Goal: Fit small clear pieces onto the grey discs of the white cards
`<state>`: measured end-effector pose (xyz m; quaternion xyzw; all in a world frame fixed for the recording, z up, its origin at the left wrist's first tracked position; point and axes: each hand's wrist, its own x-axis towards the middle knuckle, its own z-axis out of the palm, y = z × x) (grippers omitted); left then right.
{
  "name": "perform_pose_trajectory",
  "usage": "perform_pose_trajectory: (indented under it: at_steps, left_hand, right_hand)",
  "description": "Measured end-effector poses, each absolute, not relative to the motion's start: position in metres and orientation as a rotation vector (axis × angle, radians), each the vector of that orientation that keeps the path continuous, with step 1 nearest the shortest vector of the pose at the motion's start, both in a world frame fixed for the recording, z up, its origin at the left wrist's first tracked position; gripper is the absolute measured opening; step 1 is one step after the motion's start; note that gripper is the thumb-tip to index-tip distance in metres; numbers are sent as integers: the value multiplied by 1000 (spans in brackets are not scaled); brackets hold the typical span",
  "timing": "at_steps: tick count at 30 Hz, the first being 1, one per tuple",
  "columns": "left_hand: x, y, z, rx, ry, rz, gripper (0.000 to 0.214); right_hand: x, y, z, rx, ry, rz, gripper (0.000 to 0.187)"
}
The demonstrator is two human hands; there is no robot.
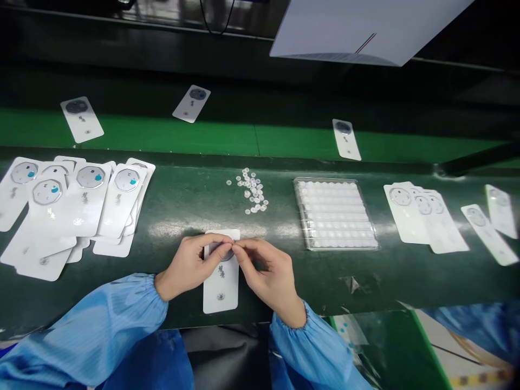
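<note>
Directly before me lies a white card [221,287] with a grey octagonal panel at its top and dark printed marks below. Above that panel, my left hand [195,264] and my right hand [268,271] meet at the fingertips. Each hand pinches thumb against index finger. Whatever is between the fingertips is too small or too covered to name. Most of the octagonal panel is hidden behind the fingers. Small clear round discs [254,189] lie scattered on the bench just beyond my hands.
A clear plastic tray [376,246] with rows of white round pieces stands right of the discs. Overlapping cards [87,200] with blue dots pile up at left; more cards [442,227] lie right. Single cards [190,104] rest on the green strip behind. A blue sleeve [479,325] shows lower right.
</note>
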<state>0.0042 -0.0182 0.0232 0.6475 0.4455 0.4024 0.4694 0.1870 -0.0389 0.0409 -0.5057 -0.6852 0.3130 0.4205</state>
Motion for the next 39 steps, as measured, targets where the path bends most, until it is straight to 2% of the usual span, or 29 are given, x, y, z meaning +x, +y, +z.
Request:
perform_pose_trajectory:
  at_steps: [6, 11, 14, 18, 24, 29, 33, 39]
  left_hand:
    - [2, -18, 28, 1589, 1060, 974, 21]
    - [0, -15, 26, 1403, 1000, 892, 27]
    - [1, -13, 24, 1240, 927, 902, 24]
    - [2, -13, 23, 1095, 877, 900, 26]
    - [-1, -12, 25, 1246, 903, 868, 21]
    - [-2, -15, 26, 1328, 947, 841, 20]
    - [0, -19, 23, 1164, 865, 856, 40]
    - [3, -21, 20, 1114, 808, 900, 56]
  right_hand:
    - [195, -37, 49, -1185, -2040, 459, 10]
    - [210, -25, 44, -943, -2322, 147, 19]
    - [212, -21, 40, -861, -2327, 109, 27]
    - [204, -24, 44, -928, -2119, 363, 23]
    - [202, -30, 60, -1124, -1915, 848, 4]
    - [207, -29, 69, -1298, -1695, 1286, 16]
    - [202, -32, 62, -1390, -1415, 1305, 21]
    - [193, -31, 48, -1412, -1310, 1230, 21]
